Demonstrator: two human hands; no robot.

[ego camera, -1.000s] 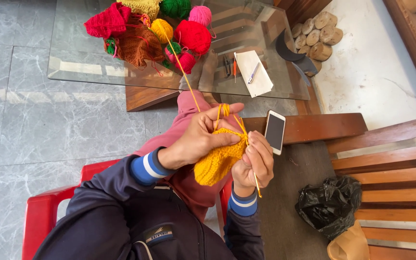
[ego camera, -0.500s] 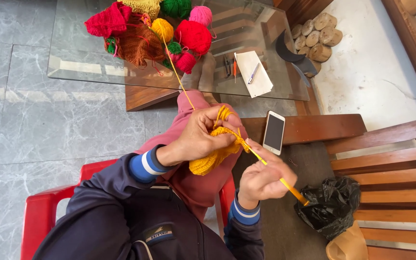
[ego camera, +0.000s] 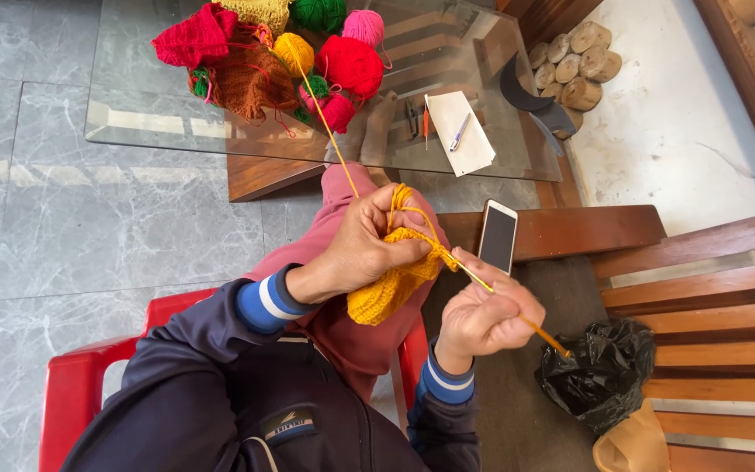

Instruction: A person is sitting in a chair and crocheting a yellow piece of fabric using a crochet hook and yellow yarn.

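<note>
Seen from above, looking down over a dark jacket with blue-and-white striped cuffs, seated on a red plastic chair (ego camera: 72, 393). Left hand (ego camera: 364, 249) closed around the top of a mustard-yellow knitted piece (ego camera: 391, 288), working yarn looped over the fingers. Right hand (ego camera: 482, 319) just beside it, curled shut on a thin yellow needle (ego camera: 504, 306), its tip pushed into the edge of the knitting, its far end pointing out toward the right. Hands close together but not touching, the knitted piece hanging between them over a pink-trousered knee.

Likely mid-stitch, tip in a loop. Next move, judging by the grip: catching the yarn with the tip and drawing it through, with steady tension from the left fingers.

Beyond the right hand, a black plastic bag (ego camera: 600, 376) and a white-edged phone (ego camera: 497, 236) lying on a wooden bench. A yellow strand (ego camera: 334, 144) running up from the left hand to a yellow ball (ego camera: 294, 52) on the glass surface (ego camera: 133, 122), among red, pink, green and brown yarn. A white notepad with pen (ego camera: 459, 131) farther right on the glass.
</note>
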